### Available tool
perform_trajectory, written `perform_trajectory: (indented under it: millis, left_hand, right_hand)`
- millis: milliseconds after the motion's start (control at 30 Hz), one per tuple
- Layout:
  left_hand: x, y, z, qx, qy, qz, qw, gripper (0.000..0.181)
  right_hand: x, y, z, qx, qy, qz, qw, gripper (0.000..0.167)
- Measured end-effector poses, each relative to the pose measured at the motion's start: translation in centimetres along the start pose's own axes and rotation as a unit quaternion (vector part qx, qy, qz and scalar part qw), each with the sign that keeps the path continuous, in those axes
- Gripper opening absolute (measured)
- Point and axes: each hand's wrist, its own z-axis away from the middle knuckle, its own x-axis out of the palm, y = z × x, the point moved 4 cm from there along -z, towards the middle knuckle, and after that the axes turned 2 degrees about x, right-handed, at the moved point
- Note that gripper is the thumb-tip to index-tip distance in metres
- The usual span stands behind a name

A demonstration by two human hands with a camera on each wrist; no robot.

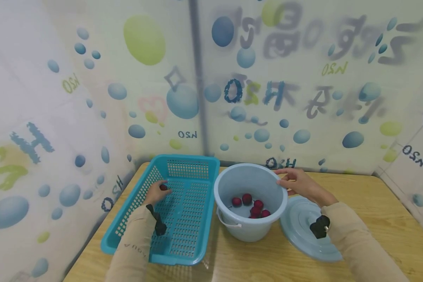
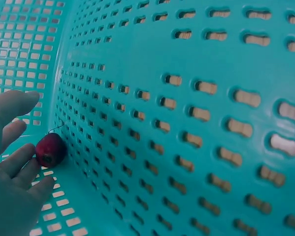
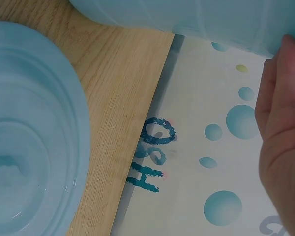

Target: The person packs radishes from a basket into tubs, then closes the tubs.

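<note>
Inside the turquoise plastic basket (image 1: 158,258), my left hand (image 1: 156,192) reaches toward a dark red cherry (image 2: 51,150) with a thin stem. In the left wrist view its fingers touch or nearly touch the cherry, which lies on the basket floor; the thumb stands apart from it. My right hand (image 1: 301,183) grips the far right rim of the pale blue bucket (image 1: 248,231), its fingers (image 3: 285,83) along the outer wall. Several dark red cherries (image 1: 255,211) lie at the bottom of the bucket.
A pale blue lid (image 1: 299,231) lies on the wooden table (image 1: 366,203) right of the bucket, partly under my right forearm. The bucket's white-gripped handle (image 1: 229,224) hangs at its front left. A patterned wall covering (image 1: 253,109) rises behind the table.
</note>
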Motion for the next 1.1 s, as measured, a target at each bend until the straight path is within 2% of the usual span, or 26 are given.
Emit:
perform_trajectory:
  millis: [133,400,600,900,1100]
  left_hand:
    - [0.0,0.0,0.1,0.001,-0.003,0.003,1.0000,0.048]
    - [0.1,0.0,0.1,0.014,0.028,0.034,0.9990,0.041]
    - [0.6,-0.3,-0.2,0.011,0.039,0.023,0.9989,0.036]
    - [1.2,-1.0,-0.5,-0.012,0.016,-0.011,0.9997,0.033]
    - [1.2,-0.7,-0.2,0.008,0.023,-0.034,0.9991,0.030]
  right_hand:
    - [-0.1,0.0,0.1,-0.004,-0.002,0.001,1.0000,0.051]
    - [0.0,0.1,0.0,0.008,0.003,0.002,1.0000,0.051]
    - [-0.1,0.1,0.0,0.011,0.002,-0.002,0.9999,0.052]
    - [-0.1,0.1,-0.1,0.013,0.000,0.000,0.9999,0.053]
    - [0.0,0.2,-0.1,0.016,0.003,0.002,0.9999,0.054]
